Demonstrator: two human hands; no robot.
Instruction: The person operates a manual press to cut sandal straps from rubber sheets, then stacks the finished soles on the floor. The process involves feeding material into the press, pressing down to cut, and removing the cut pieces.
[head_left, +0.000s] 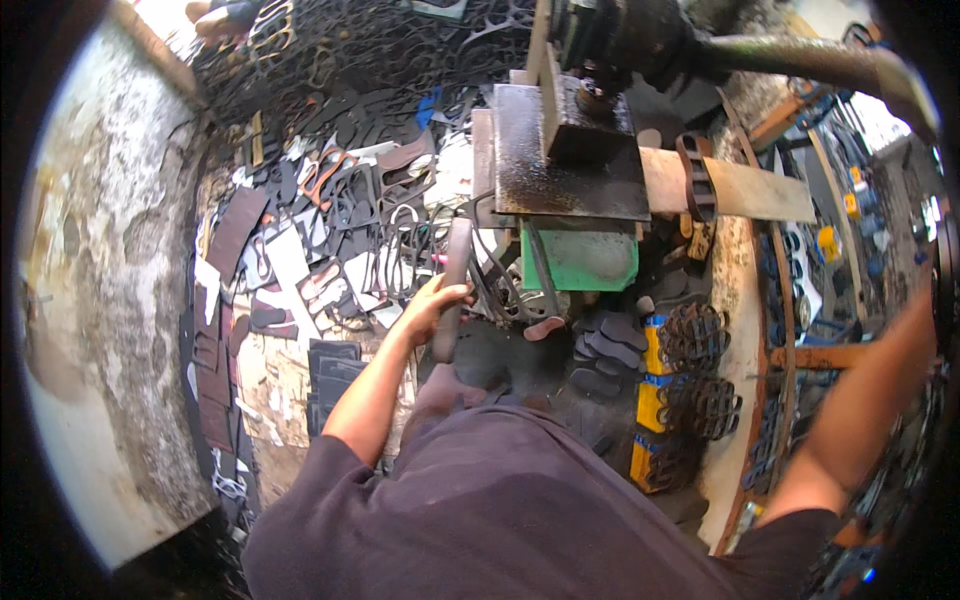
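Observation:
My left hand [436, 307] is closed around a dark brown strip of sheet material [457, 262], held upright and seen nearly edge-on. Right beside it stands a press with a dark, oily metal head [565, 185]. Under that head shows a green cutting pad [575, 262]. Thin dark offcut strips [487, 280] hang between the strip and the pad. My right forearm [880, 385] stretches far out to the right, and the hand at its end is lost past the rim of the picture.
Offcuts and scraps [330, 240] cover the floor at left. Dark sole-shaped pieces [612, 340] lie below the pad, near metal cutting dies [695, 335] with yellow blocks [655, 400]. A reddish-brown die [697, 178] rests on a pale board [760, 190]. A stained wall [110, 250] bounds the left.

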